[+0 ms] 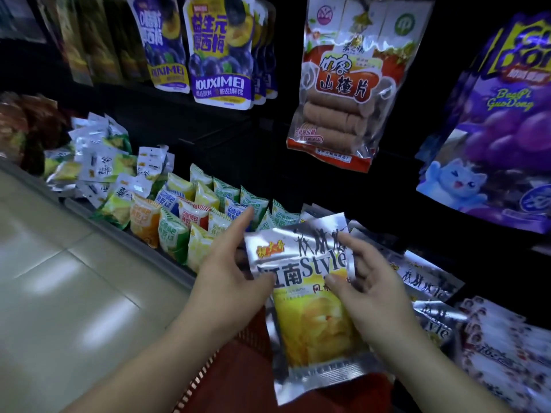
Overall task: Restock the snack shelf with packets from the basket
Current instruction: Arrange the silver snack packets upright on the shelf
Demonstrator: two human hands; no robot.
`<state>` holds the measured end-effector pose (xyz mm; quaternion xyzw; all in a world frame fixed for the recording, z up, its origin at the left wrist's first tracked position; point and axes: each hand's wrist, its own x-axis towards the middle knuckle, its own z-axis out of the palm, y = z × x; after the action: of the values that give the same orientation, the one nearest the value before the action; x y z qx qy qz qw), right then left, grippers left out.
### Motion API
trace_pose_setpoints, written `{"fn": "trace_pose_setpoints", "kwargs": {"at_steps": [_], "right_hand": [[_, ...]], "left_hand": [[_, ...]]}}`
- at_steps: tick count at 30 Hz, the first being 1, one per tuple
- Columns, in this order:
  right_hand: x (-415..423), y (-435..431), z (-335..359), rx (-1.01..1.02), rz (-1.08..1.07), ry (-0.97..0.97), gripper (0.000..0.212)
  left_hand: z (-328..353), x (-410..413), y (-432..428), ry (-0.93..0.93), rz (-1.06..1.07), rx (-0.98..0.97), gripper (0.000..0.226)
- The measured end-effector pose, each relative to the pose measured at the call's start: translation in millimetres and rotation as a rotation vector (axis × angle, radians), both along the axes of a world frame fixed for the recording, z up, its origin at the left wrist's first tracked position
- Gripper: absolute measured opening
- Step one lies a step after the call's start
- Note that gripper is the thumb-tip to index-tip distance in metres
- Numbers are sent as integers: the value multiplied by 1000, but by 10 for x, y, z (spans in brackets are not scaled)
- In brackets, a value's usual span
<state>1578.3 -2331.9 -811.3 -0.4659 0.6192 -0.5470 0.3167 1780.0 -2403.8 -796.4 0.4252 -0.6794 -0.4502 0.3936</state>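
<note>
Lower centre: left hand (227, 274) and right hand (376, 296) each pinch a silver-and-yellow foil snack packet (313, 320), held above a red plastic basket (238, 380).

A silver packet (316, 317) hides most of the red basket (238, 374); the right edge cuts the purple bag (501, 138)

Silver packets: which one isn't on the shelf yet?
The silver packet showing yellow chips, held by the left hand and right hand above the red basket. The matching packets lie on the shelf.
</note>
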Motion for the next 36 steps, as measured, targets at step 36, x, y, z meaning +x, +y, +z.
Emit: {"fn": "trace_pose_setpoints", "kwargs": {"at_steps": [36], "right_hand": [[-217, -41, -130, 30, 194, -162, 68]], "left_hand": [[-102, -110, -89, 361, 63, 349, 14]]}}
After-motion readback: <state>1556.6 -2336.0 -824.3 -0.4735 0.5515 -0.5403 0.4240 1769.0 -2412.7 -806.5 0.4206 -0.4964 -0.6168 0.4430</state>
